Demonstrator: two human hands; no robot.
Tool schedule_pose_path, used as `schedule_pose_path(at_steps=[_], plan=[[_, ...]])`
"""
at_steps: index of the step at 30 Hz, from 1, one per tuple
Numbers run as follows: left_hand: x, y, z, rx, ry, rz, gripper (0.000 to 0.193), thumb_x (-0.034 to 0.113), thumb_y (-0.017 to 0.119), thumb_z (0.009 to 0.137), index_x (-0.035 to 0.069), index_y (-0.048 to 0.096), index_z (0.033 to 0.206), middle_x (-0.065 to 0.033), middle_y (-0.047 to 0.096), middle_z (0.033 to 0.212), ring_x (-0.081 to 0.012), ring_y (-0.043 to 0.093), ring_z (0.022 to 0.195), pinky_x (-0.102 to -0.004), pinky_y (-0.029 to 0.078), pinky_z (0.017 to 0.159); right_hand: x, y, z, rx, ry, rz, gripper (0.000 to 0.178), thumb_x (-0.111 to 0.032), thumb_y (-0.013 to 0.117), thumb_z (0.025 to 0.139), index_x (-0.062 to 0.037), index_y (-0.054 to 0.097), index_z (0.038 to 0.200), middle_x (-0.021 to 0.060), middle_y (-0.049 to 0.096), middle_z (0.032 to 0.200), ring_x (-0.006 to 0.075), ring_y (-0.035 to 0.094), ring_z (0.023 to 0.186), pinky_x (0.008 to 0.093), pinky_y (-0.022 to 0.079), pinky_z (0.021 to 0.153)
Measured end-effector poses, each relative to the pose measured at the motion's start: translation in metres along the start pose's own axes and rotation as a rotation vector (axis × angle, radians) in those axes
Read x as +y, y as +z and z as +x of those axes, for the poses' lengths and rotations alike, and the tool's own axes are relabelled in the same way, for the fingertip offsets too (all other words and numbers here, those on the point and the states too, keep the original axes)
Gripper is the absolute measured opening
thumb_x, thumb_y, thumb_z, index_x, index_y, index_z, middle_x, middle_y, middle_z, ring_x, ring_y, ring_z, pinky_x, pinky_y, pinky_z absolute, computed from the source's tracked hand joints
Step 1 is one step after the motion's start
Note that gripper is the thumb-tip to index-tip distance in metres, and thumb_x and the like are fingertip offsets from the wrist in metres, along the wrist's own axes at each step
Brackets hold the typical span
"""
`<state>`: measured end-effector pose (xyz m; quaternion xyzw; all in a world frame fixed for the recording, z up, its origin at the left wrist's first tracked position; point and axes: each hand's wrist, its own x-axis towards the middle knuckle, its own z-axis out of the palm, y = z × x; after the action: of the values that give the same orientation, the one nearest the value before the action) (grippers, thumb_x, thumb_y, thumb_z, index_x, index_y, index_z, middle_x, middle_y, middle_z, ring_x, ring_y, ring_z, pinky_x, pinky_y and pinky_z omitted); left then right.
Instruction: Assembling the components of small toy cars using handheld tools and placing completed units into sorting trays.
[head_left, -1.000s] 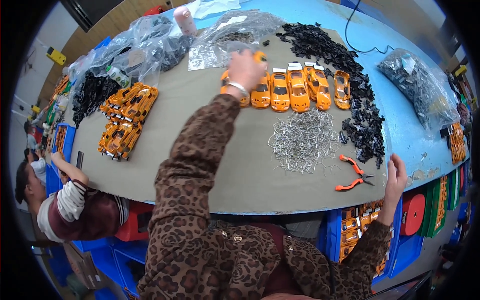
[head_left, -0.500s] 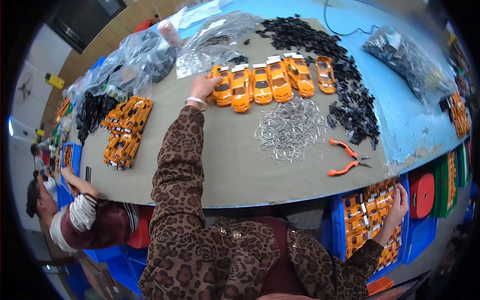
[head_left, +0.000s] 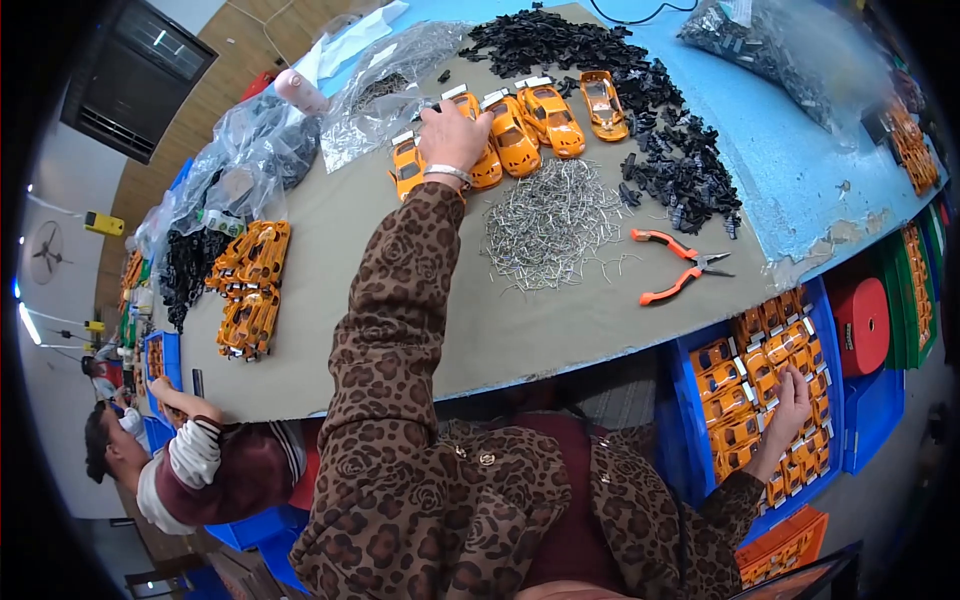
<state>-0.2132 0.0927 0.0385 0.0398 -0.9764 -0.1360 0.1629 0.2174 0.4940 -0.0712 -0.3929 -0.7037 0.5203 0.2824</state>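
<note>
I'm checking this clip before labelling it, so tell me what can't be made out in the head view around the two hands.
- Left hand: it lies over the row of orange toy cars; its palm side is hidden, so no grip shows.
- Right hand: in the blue bin of orange cars, fingers too small to tell whether they hold one.
- Metal pin pile: single pieces too small.
- Black parts: shapes too small.

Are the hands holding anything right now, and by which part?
Left hand rests on an orange toy car, roof side; right hand reaches into the blue bin; no grip visible.
</note>
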Motion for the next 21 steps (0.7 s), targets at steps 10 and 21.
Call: schedule_pose_path(at_steps=[10, 21], plan=[[-0.066, -0.026, -0.074, 0.026, 0.533, 0.087, 0.063, 0.031, 0.071, 0.07, 0.01, 0.049, 0.125, -0.015, 0.044, 0.126, -0.0364, 0.043, 0.117, -0.0422, 0.038, 0.095, 0.009, -0.012, 0.0, 0.016, 0.101, -0.026, 0.028, -0.02, 0.055, 0.092, -0.001, 0.061, 0.111, 0.0066, 0.064, 0.101, 0.0129, 0.06, 0.093, 0.0264, 0.049, 0.078], [-0.073, 0.014, -0.056, 0.01, 0.738, -0.256, 0.058, 0.01, 0.065, 0.072, 0.01, 0.049, 0.127, -0.0154, 0.036, 0.137, -0.0345, 0.028, 0.131, -0.0428, 0.028, 0.106, 0.025, -0.025, -0.015, -0.077, 0.108, -0.057, 0.025, -0.014, 0.055, 0.09, 0.0024, 0.061, 0.108, 0.0037, 0.064, 0.093, 0.0089, 0.058, 0.082, 0.0208, 0.046, 0.069]])
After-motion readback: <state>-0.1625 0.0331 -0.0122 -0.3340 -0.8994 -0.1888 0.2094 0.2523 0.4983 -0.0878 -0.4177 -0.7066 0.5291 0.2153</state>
